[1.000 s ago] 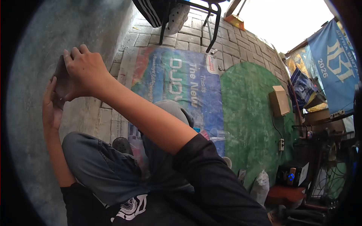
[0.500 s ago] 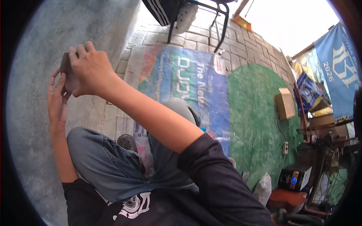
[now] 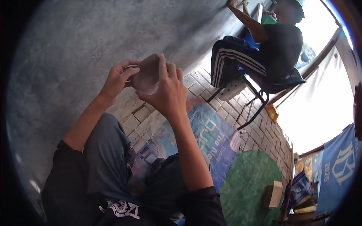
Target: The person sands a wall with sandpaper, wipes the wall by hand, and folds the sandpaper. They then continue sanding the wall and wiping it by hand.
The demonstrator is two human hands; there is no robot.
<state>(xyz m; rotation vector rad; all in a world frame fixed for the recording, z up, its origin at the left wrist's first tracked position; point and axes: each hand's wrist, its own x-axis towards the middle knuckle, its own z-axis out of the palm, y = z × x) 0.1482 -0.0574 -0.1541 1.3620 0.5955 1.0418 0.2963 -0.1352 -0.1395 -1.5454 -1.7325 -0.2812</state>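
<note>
A dark brown-grey sheet, apparently sandpaper point(image 3: 147, 73), is held up between both hands in front of the grey wall. My left hand point(image 3: 117, 81) grips its left edge between thumb and fingers. On the sheet's right side, my right hand point(image 3: 167, 88) has its fingers along the edge and the thumb at the lower edge. The sheet looks slightly bent, with a paler, dusty lower part. Both hands are raised above my bent knees.
A person point(image 3: 281, 45) sits on a black chair point(image 3: 264, 98) at the upper right, arms raised toward the wall point(image 3: 94, 34). A printed banner point(image 3: 215, 132), a green mat point(image 3: 249, 180) and a cardboard box point(image 3: 273, 194) lie on the brick floor point(image 3: 260, 132).
The view has swung up and right, bringing the seated person into sight. Both hands, still on the sheet, now appear nearer the middle, and more of the sheet's face shows.
</note>
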